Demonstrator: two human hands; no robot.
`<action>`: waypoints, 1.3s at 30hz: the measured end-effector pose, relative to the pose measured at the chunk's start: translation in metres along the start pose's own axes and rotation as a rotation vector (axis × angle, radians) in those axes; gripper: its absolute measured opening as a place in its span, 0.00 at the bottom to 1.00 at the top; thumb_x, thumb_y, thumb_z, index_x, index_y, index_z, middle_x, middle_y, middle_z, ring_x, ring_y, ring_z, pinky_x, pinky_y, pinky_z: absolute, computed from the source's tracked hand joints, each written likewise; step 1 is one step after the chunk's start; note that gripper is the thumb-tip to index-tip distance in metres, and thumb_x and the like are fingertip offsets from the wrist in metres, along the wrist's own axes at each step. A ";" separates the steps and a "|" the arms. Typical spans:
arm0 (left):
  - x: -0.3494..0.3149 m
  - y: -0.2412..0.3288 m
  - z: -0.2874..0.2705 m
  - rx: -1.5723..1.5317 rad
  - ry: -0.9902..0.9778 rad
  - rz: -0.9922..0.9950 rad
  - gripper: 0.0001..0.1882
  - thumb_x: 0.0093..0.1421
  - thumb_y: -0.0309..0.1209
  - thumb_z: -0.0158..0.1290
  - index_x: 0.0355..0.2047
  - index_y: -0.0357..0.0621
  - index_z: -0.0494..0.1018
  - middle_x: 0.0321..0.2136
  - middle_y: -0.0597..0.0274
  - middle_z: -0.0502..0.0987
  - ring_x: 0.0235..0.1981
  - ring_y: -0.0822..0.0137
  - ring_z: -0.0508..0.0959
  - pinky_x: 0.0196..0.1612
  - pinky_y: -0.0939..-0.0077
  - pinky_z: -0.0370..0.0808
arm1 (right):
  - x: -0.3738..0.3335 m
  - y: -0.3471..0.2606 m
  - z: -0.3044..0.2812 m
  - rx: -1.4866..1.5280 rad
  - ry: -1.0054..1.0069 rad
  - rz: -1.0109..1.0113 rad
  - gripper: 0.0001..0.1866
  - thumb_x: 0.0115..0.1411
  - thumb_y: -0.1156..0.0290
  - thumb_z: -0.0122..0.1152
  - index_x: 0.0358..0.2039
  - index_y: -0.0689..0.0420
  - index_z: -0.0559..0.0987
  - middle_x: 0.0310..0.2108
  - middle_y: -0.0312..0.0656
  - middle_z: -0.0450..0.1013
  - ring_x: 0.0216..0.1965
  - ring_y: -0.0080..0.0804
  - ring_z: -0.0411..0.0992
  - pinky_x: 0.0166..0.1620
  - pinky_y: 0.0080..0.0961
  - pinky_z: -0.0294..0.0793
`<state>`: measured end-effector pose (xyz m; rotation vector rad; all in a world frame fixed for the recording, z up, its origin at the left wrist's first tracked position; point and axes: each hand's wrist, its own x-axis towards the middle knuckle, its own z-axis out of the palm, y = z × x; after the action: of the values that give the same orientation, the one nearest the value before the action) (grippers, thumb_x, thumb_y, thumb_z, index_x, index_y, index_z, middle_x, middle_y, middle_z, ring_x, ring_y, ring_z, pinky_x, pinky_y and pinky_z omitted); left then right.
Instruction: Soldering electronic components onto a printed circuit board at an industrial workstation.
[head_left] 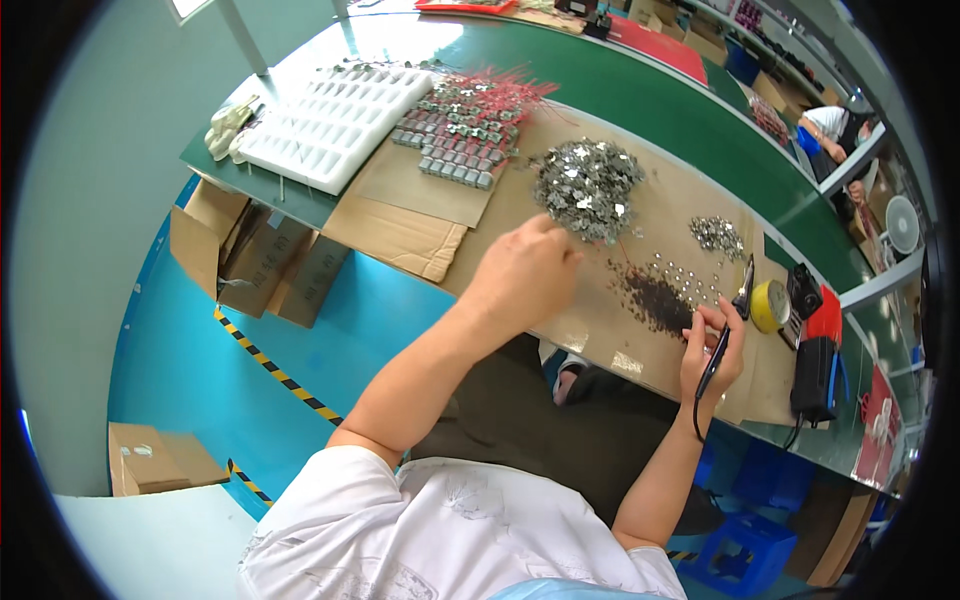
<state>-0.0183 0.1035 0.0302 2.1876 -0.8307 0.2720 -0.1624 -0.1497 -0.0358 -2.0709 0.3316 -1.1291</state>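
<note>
Around mid-frame, my left hand curls at the lower edge of the metal pile, its hold unclear to me, while right of centre my right hand grasps a corded tool; I judge this part-picking, calling for a fine pinch.

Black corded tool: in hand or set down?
In hand: the right hand grips the black corded tool, its cord trailing down by the wrist.

Pale wall to your left; blue floor below you, black-and-yellow tape across it; blue stool low right; white glare on the green benchtop ahead
</note>
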 end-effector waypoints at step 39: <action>0.161 -0.270 -0.137 0.687 -0.146 -0.113 0.19 0.54 0.40 0.57 0.19 0.32 0.81 0.23 0.35 0.80 0.29 0.40 0.82 0.38 0.47 0.78 | 0.008 -0.008 0.010 -0.254 0.020 -0.293 0.18 0.58 0.84 0.70 0.48 0.59 0.81 0.36 0.45 0.82 0.36 0.38 0.82 0.39 0.31 0.82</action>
<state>0.2867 0.2595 0.0346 2.9132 -0.7580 0.3864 -0.1502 -0.1434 -0.0288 -2.3909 0.1919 -1.3376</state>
